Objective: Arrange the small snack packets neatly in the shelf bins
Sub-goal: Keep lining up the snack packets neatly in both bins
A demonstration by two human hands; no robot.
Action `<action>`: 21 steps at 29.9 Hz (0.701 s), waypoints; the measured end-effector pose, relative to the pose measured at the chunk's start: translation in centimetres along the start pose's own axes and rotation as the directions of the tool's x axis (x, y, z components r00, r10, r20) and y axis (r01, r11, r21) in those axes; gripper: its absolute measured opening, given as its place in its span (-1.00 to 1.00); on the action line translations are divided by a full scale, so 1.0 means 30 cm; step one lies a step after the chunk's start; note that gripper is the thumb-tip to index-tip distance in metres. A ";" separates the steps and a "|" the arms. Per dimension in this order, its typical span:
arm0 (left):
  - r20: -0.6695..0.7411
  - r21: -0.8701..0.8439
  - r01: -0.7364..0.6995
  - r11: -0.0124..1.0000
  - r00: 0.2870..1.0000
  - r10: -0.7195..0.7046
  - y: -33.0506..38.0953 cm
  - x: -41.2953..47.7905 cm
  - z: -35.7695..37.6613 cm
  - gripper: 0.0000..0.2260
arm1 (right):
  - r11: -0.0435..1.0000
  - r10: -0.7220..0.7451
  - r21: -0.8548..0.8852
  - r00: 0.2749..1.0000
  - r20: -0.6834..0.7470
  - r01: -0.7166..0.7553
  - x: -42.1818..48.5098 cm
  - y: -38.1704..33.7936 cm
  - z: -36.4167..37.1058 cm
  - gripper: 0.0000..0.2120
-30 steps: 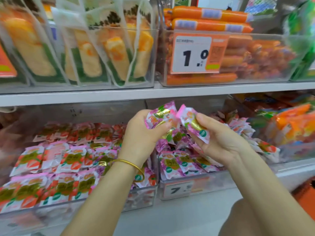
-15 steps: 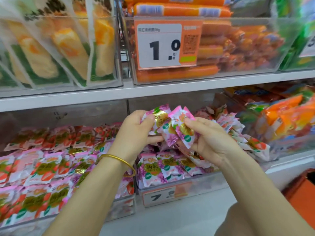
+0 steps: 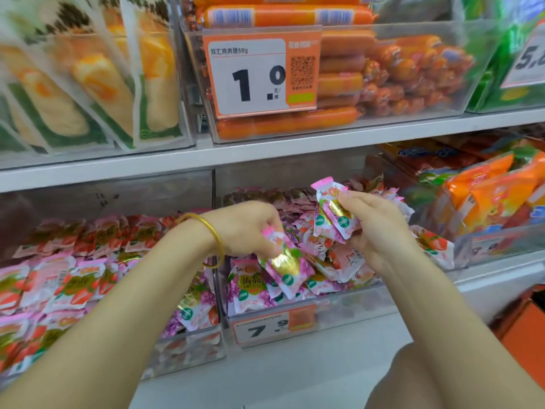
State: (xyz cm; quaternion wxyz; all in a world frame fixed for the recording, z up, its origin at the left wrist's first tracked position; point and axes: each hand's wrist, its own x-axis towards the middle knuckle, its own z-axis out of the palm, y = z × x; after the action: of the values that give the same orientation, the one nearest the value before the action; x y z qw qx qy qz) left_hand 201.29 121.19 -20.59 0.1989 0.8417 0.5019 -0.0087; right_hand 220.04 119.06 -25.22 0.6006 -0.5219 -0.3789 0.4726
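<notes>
Orange tag on sausage bin — "1.0"; lower tag on packet bin — "7.9"; far-right tag, perhaps "5."

The lower shelf before me carries clear bins side by side: left bin with strawberry packets, middle bin with grape packets.

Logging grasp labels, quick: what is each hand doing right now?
Left hand: pinches one purple packet.
Right hand: grips a few pink packets.
</notes>
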 end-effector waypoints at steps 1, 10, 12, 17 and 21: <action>0.066 0.048 -0.036 0.998 0.997 0.032 0.010 0.010 0.012 -0.81 | 1.000 0.010 0.007 1.000 0.008 -0.010 -0.002 0.000 0.004 -0.89; -0.140 0.249 0.036 0.968 0.990 -0.001 0.024 0.042 0.098 -0.64 | 0.994 -0.045 -0.102 0.999 0.005 0.045 0.002 0.018 0.019 -0.90; -0.330 0.296 0.076 0.952 0.943 0.028 -0.001 0.016 0.056 -0.76 | 0.987 -0.064 -0.149 0.998 0.007 0.065 0.005 0.022 0.021 -0.89; -0.618 0.121 0.191 0.974 0.782 -0.077 -0.134 -0.040 -0.007 -0.84 | 0.961 -0.111 -0.257 0.994 -0.014 0.103 0.018 0.025 0.035 -0.84; -0.538 0.005 0.147 0.989 0.834 -0.121 -0.183 -0.044 0.049 -0.71 | 0.915 -0.152 -0.381 0.988 -0.019 0.133 0.053 0.026 0.081 -0.77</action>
State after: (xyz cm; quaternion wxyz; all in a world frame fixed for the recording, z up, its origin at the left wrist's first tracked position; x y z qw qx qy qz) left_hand 196.27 121.86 -23.45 0.0302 0.7777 0.5947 0.2016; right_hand 218.03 121.25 -25.65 0.5303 -0.6102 -0.4855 0.3328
